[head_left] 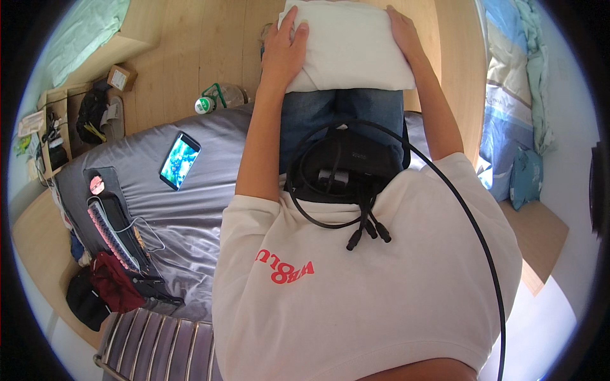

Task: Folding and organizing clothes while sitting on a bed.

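Observation:
A folded white cloth (352, 47), thick and roughly rectangular, rests over my knees at the top of the view. My left hand (287, 51) holds its left edge, with the thumb and one finger lying on top. At the opposite side, my right hand (405, 35) grips the right edge, its fingers partly hidden beyond the fabric. Blue jeans (311, 120) show below the cloth. A black pouch (356, 155) with looped black cable lies at my waist.
Grey sheet (184, 235) covers the bed to my left, where a lit phone (180, 160) lies. Farther left are a keyboard (113, 235) and dark red cloth (114, 282). A capped bottle (206, 105) and a small carton (122, 78) are on the floor side. Patterned bedding (508, 108) is at right.

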A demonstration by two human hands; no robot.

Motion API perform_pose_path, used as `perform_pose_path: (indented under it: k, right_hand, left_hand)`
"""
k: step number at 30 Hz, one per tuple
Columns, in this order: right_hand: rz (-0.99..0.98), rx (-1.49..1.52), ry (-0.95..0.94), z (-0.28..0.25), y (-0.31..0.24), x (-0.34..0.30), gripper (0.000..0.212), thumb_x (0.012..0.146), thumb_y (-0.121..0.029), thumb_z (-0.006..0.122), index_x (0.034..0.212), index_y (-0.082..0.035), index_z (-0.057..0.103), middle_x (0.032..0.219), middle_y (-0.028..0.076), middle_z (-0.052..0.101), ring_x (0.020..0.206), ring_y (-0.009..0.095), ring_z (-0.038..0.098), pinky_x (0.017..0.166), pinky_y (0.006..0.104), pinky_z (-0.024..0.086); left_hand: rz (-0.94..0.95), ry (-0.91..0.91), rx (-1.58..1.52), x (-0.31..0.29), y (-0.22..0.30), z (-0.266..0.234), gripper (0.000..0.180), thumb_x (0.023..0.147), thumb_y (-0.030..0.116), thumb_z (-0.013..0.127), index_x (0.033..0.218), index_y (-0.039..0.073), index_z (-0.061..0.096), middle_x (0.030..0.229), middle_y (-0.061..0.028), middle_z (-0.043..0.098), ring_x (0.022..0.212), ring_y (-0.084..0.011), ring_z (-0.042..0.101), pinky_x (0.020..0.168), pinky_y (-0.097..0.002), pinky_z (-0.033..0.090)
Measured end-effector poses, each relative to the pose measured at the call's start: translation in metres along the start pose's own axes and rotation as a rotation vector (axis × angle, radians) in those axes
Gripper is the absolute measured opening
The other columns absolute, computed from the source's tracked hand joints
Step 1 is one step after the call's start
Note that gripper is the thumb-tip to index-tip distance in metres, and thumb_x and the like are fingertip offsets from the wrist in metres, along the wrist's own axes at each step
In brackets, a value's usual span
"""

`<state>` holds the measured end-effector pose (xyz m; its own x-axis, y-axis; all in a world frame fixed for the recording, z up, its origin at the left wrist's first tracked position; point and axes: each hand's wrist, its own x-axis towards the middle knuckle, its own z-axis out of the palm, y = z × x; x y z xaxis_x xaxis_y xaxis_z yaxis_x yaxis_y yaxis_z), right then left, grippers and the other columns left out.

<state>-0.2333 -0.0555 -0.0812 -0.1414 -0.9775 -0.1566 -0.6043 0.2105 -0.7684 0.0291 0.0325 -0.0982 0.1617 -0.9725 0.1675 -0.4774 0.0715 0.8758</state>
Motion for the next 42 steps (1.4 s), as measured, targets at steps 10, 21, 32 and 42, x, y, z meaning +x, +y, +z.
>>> perform_pose_path:
  k: [10, 21, 32, 42]
  right_hand:
    - [0.021, 0.021, -0.006, 0.0011, 0.0035, 0.0026, 0.06, 0.093, -0.05, 0.045, 0.121, 0.001, 0.062, 0.114, 0.021, 0.065, 0.105, 0.028, 0.061, 0.095, 0.0349, 0.043]
    - [0.027, 0.017, 0.007, 0.0009, 0.0013, 0.003, 0.06, 0.093, -0.05, 0.045, 0.122, 0.001, 0.062, 0.115, 0.021, 0.064, 0.108, 0.028, 0.06, 0.095, 0.0345, 0.042]
    - [0.009, -0.007, -0.01, -0.0004, 0.0013, 0.0024, 0.061, 0.093, -0.051, 0.044, 0.119, 0.002, 0.063, 0.112, 0.022, 0.065, 0.104, 0.029, 0.061, 0.094, 0.036, 0.043]
    - [-0.007, -0.013, 0.014, 0.0008, 0.0032, 0.0029, 0.061, 0.093, -0.051, 0.044, 0.12, 0.001, 0.062, 0.113, 0.021, 0.065, 0.106, 0.029, 0.06, 0.095, 0.0357, 0.042]
  left_hand:
    - [-0.016, -0.016, -0.005, -0.0007, 0.0026, -0.0017, 0.05, 0.096, 0.038, 0.05, 0.141, 0.017, 0.046, 0.119, -0.0252, 0.053, 0.108, -0.0345, 0.054, 0.096, -0.0382, 0.041]
    - [-0.021, -0.011, 0.013, -0.0008, 0.0032, -0.0018, 0.049, 0.096, 0.038, 0.05, 0.14, 0.017, 0.047, 0.113, -0.0244, 0.055, 0.103, -0.0335, 0.055, 0.093, -0.0377, 0.041]
    - [-0.022, -0.012, -0.004, -0.0006, 0.0031, -0.0016, 0.049, 0.096, 0.037, 0.051, 0.14, 0.017, 0.047, 0.119, -0.0268, 0.053, 0.11, -0.0369, 0.053, 0.097, -0.0401, 0.04]
    - [-0.036, -0.036, -0.025, 0.0006, 0.0034, -0.0037, 0.049, 0.096, 0.037, 0.051, 0.14, 0.016, 0.048, 0.114, -0.0241, 0.055, 0.101, -0.033, 0.055, 0.092, -0.0379, 0.042]
